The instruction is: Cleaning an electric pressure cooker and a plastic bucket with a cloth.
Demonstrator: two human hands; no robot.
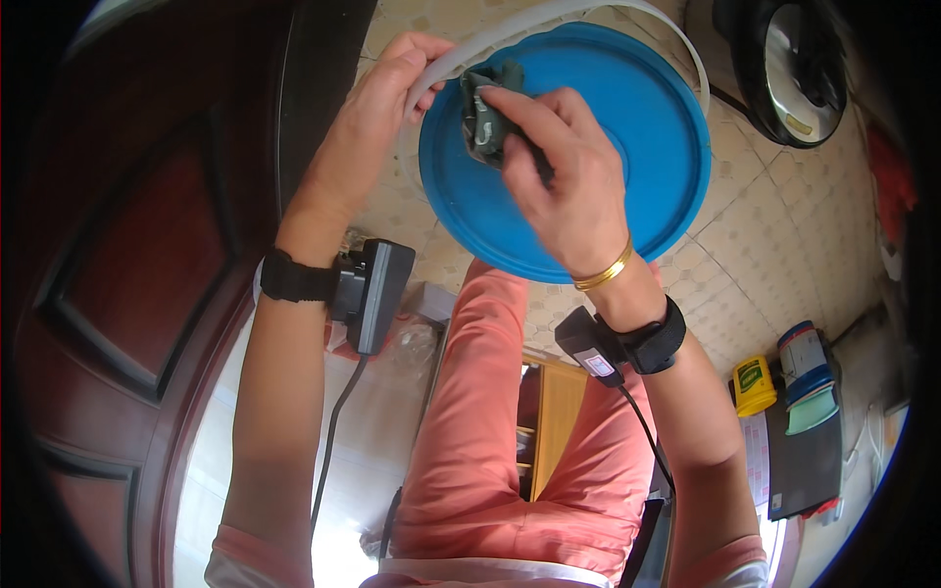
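A long, translucent white plastic strip (507, 42) curves in an arch over the far side of a round blue plastic lid or stool top (654, 162). My left hand (393, 84) grips the strip's near left part between thumb and fingers. Over the blue disc's left half, my right hand (566, 165) holds a crumpled dark green bundle (485, 121), perhaps folded plastic or cloth, with the index finger laid along its top. The bundle is close to the strip; whether they touch I cannot tell. Part of it is hidden behind my fingers.
Patterned floor tiles (757, 198) lie around the disc. A black and silver appliance (798, 73) stands at the far right. On the left is a dark red panelled door (140, 257). A yellow container (755, 386) and a blue-rimmed tub (803, 360) sit at the right.
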